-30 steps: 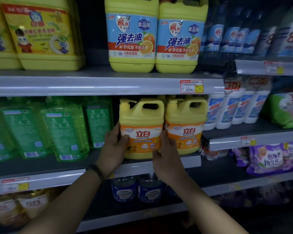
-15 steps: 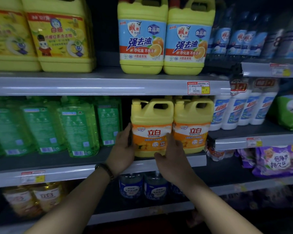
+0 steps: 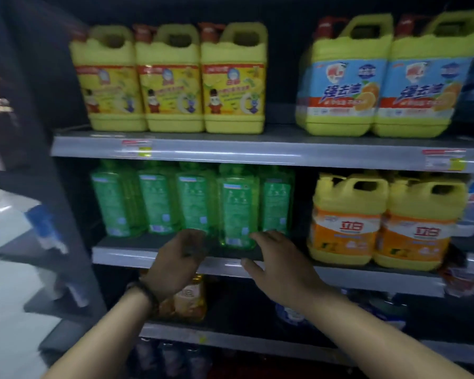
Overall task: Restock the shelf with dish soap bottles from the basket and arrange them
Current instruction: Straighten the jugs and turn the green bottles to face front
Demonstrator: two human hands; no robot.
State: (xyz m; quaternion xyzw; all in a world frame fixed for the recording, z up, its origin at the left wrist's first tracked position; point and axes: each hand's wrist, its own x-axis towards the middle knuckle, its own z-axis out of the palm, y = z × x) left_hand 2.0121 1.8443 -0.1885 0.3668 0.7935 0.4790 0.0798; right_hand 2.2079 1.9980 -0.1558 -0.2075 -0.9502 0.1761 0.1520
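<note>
Grey middle shelf with green bottles left, yellow orange-labelled jugs right.

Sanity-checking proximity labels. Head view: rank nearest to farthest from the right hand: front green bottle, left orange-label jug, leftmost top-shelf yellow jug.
1. front green bottle, just left of the right hand
2. left orange-label jug, same shelf, to the right
3. leftmost top-shelf yellow jug, up and far left

The left hand and the right hand flank the front green bottle on the middle shelf, holding nothing.
</note>
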